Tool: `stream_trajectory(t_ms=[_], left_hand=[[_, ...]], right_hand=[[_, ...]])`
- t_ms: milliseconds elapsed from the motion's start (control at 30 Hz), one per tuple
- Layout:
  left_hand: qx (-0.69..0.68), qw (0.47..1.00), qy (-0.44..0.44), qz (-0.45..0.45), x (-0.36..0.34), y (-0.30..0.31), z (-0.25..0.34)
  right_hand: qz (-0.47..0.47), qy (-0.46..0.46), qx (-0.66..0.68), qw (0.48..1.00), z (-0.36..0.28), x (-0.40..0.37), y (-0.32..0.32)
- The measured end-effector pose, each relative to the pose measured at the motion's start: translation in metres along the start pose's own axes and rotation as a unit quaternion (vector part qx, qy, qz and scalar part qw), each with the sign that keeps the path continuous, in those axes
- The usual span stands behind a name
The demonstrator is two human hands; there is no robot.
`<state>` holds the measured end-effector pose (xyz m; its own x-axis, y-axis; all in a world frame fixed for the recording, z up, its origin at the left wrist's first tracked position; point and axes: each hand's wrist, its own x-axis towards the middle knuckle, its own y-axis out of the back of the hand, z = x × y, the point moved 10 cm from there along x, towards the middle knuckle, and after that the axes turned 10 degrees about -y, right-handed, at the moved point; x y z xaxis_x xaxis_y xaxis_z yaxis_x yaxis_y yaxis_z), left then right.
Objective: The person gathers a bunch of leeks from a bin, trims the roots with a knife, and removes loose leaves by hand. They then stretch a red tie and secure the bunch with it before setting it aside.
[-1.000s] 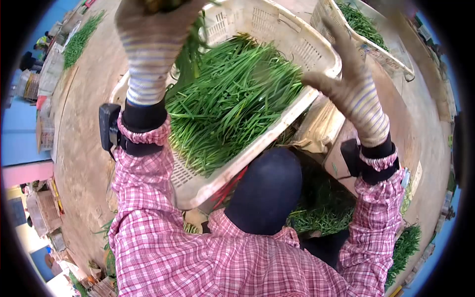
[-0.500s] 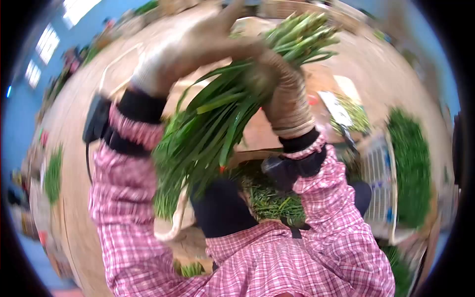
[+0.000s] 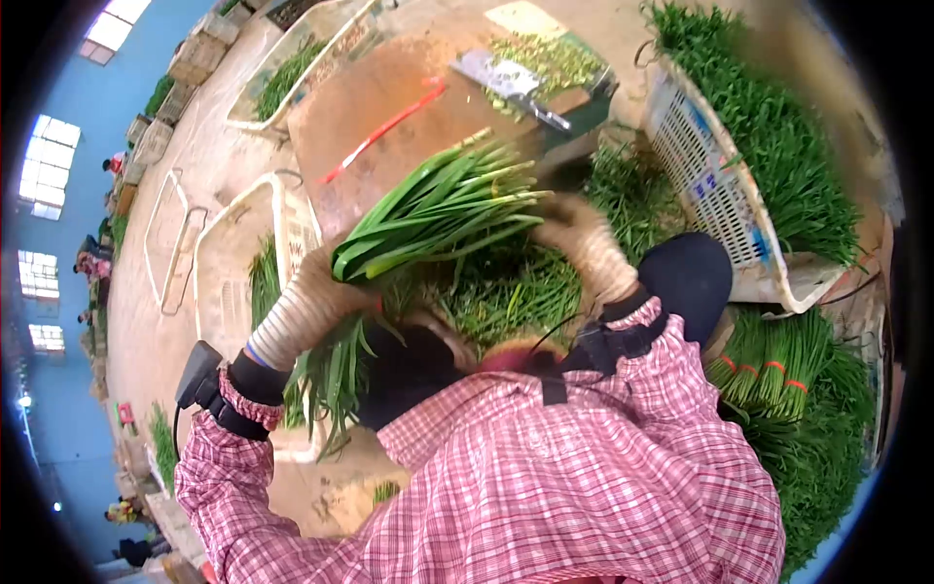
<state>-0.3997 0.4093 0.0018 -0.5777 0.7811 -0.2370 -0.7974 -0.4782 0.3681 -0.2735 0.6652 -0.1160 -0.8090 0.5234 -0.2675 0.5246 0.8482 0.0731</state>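
My left hand (image 3: 316, 287), in a pale worn glove with a ribbed cuff, is closed around a bunch of garlic chives (image 3: 438, 209). The pale stem ends point right and the green leaves hang below my wrist. Close to the stem ends is my gloved right hand (image 3: 582, 238), its fingers blurred by motion. Beyond the bunch stands a brown work board (image 3: 389, 88) with a red strip (image 3: 384, 131) on it. A cleaver (image 3: 506, 86) lies on the board beside chopped pale stem trimmings (image 3: 550, 63).
Loose green leaves (image 3: 516, 302) are heaped between my knees. At right, a white plastic crate (image 3: 705, 170) leans by piled greens (image 3: 769, 127). Bundles with red bands (image 3: 769, 370) lie below it. White crates (image 3: 219, 263) stand at left on the concrete floor.
The bunch has come down and toward me from high up, where both hands were at it. My right hand is now apart to the right, and the view has shifted.
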Motion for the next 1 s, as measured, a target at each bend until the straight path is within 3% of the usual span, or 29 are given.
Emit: stream_trajectory(t_ms=[33, 67, 100, 167, 200, 267, 300, 333, 400, 467, 533, 567, 667, 733, 800, 833, 867, 933, 1000], left_hand=[[0.003, 1.000, 0.017, 0.000, -0.006, -0.005, -0.004], [0.084, 0.996, -0.025, 0.021, -0.005, -0.004, 0.007], [0.163, 0.983, -0.074, 0.041, -0.003, -0.004, 0.021], [0.181, 0.979, -0.083, 0.046, -0.004, -0.017, 0.028], [0.194, 0.975, -0.098, 0.054, -0.004, -0.023, 0.034], [0.195, 0.975, -0.097, 0.039, -0.001, -0.035, 0.038], [0.197, 0.974, -0.100, 0.043, -0.001, -0.033, 0.039], [0.199, 0.973, -0.102, 0.049, -0.003, -0.030, 0.040], [0.213, 0.971, -0.091, 0.054, -0.004, -0.024, 0.044], [0.244, 0.968, -0.059, -0.002, -0.004, -0.028, 0.039], [0.242, 0.967, -0.079, -0.014, -0.002, -0.025, 0.034], [0.227, 0.971, -0.064, -0.030, -0.003, -0.029, 0.036], [0.181, 0.982, -0.013, -0.052, -0.010, -0.029, 0.030], [0.078, 0.988, 0.085, -0.102, -0.020, -0.038, 0.008], [0.058, 0.991, 0.079, -0.090, -0.023, -0.036, 0.003], [0.025, 0.986, 0.136, -0.094, -0.027, -0.037, -0.009], [-0.009, 0.976, 0.193, -0.099, -0.035, -0.039, -0.021], [-0.041, 0.975, 0.203, -0.087, -0.036, -0.044, -0.030], [-0.020, 0.971, 0.214, -0.103, -0.033, -0.050, -0.047]], right_hand=[[0.128, 0.072, -0.072, 0.987, -0.022, -0.014, 0.037], [0.170, 0.115, 0.000, 0.979, -0.049, -0.033, 0.053], [0.143, 0.103, -0.017, 0.984, -0.067, -0.040, 0.048], [0.075, 0.065, -0.028, 0.995, -0.082, -0.046, 0.021], [0.078, 0.059, -0.101, 0.990, -0.075, -0.038, 0.009], [0.071, 0.004, -0.073, 0.995, -0.042, -0.018, 0.001], [0.143, 0.062, -0.086, 0.984, -0.028, -0.011, 0.020], [0.182, 0.076, -0.069, 0.978, -0.021, -0.010, 0.043], [0.154, 0.044, 0.077, 0.984, -0.023, -0.017, 0.060], [0.148, 0.301, -0.054, 0.941, -0.084, -0.041, 0.039], [0.133, 0.440, -0.271, 0.846, -0.123, -0.058, -0.001], [0.090, 0.463, -0.319, 0.822, -0.122, -0.056, -0.018], [0.041, 0.481, -0.329, 0.812, -0.110, -0.061, -0.031], [0.039, 0.489, -0.295, 0.820, -0.101, -0.061, -0.037], [0.030, 0.393, -0.404, 0.825, -0.078, -0.039, -0.050], [0.053, 0.383, -0.431, 0.815, -0.080, -0.035, -0.046], [0.075, 0.402, -0.301, 0.861, -0.092, -0.044, -0.024], [0.021, 0.398, -0.199, 0.895, -0.104, -0.058, -0.037], [-0.059, 0.346, -0.271, 0.896, -0.114, -0.081, -0.089]])
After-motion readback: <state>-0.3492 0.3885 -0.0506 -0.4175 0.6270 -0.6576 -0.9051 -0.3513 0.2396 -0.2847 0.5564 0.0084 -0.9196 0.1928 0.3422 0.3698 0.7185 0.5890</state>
